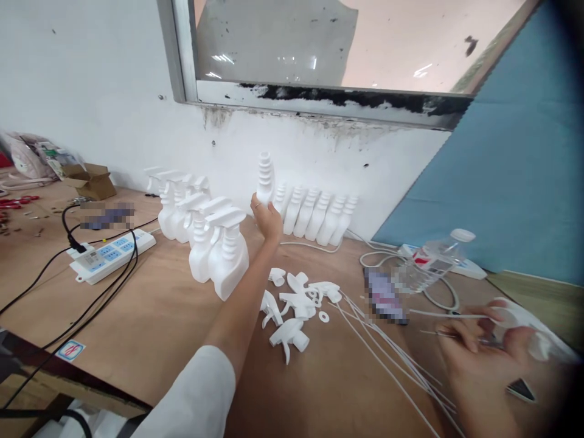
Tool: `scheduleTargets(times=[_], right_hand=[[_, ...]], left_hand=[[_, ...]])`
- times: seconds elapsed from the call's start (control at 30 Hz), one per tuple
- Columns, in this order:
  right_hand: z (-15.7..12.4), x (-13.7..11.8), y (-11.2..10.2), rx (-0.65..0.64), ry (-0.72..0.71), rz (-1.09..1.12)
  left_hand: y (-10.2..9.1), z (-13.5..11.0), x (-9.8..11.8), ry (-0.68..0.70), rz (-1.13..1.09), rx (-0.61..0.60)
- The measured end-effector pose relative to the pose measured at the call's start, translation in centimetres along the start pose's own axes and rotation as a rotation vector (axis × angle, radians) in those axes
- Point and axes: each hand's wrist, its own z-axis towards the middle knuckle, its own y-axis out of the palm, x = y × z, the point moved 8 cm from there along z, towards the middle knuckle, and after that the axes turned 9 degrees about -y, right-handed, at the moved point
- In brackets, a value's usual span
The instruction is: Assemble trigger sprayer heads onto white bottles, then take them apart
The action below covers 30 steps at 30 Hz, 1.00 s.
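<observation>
My left hand (267, 219) is wrapped round a white spray bottle (264, 176), upright and without a head, raised above the table by the wall. Low on the right, my right hand (474, 359) is closed, its fingers round a thin white tube (438, 314); blur and distortion hide what else it may hold. Loose white trigger spray heads (292, 334) lie in a heap between the hands, with small white rings (323, 317) among them. Long thin tubes (387, 347) run from the heap toward my right hand.
Headless white bottles (314, 213) stand along the wall. Bottles with trigger heads (223, 255) stand left of my forearm. Further left are a power strip (114, 252) with black cables and a cardboard box (91, 180). A clear water bottle (433, 261) leans at right near a pixelated object (385, 295).
</observation>
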Motion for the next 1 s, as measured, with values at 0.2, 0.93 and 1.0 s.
scheduleTargets(times=[0.2,0.93,1.0], right_hand=[[0.7,0.9,0.9,-0.151,-0.061,0.053],[0.5,1.8,1.3,-0.202,-0.025,0.223],[0.0,1.6,1.6,-0.193,-0.047,0.135]], left_hand=[[3.5,2.9,-5.0,-0.128,0.098,-0.034],[9.6,4.6,-10.1,-0.254,0.109,-0.186],[8.7,4.3,-9.8,-0.258,0.063,-0.164]])
